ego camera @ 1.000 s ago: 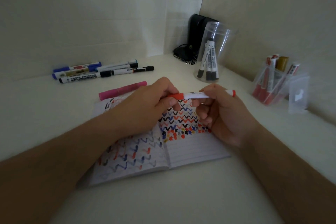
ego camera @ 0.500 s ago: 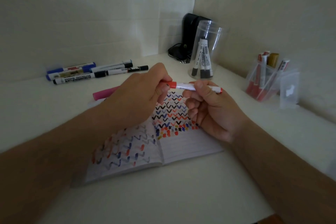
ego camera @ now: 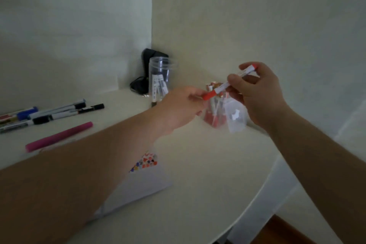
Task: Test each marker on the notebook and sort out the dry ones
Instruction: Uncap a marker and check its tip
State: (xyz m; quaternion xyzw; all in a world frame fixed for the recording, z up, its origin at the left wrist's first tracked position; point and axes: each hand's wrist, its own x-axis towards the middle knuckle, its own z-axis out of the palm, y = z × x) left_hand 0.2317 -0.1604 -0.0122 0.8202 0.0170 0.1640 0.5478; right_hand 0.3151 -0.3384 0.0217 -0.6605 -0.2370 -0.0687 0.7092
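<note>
Now both hands, right hand (ego camera: 255,93) and left hand (ego camera: 182,105), pinch the red marker (ego camera: 227,85); lower it cap-first into the clear holder (ego camera: 219,115) at one o'clock.

Black device (ego camera: 153,56) in table (ego camera: 217,164) corner

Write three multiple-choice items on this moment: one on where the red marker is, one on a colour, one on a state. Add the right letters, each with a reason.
1. Where is the red marker?
A. flat on the notebook
B. in the air above the box of red markers
C. inside the round jar

2. What colour is the single marker nearest the left forearm?
A. pink
B. green
C. yellow

3. How is the red marker held?
A. by no hand
B. by the left hand alone
C. gripped by the right hand, left fingers at its cap

Key: 1 B, it is over the box of red markers. 2 A, its body is pink. 3 C, the right hand grips its barrel while the left hand meets the cap.
</note>
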